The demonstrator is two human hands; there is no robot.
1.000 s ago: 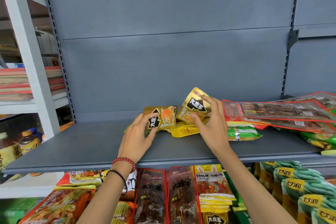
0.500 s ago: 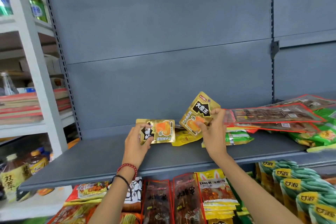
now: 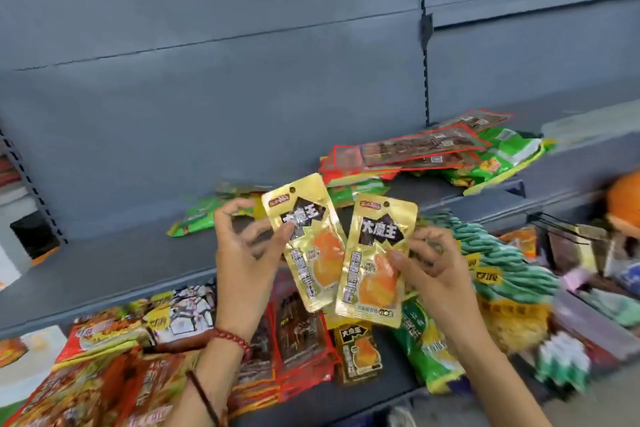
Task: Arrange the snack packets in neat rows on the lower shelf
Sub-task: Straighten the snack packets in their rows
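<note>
Fingers of our left hand (image 3: 242,253) pinch the left gold packet (image 3: 306,253). Our right hand (image 3: 438,274) pinches the right gold packet (image 3: 375,274), its edge touching the first. Below our fingers lies the lower shelf (image 3: 388,392); beyond them sits a red and green pile (image 3: 415,152).

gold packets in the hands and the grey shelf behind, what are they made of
Left gold packet and right gold packet, pinched by the left hand and right hand: probably metallised plastic film, glossy; they mirror light, with punched hang holes. Grey shelf: looks like painted sheet metal, matte, with a slotted upright.
</note>
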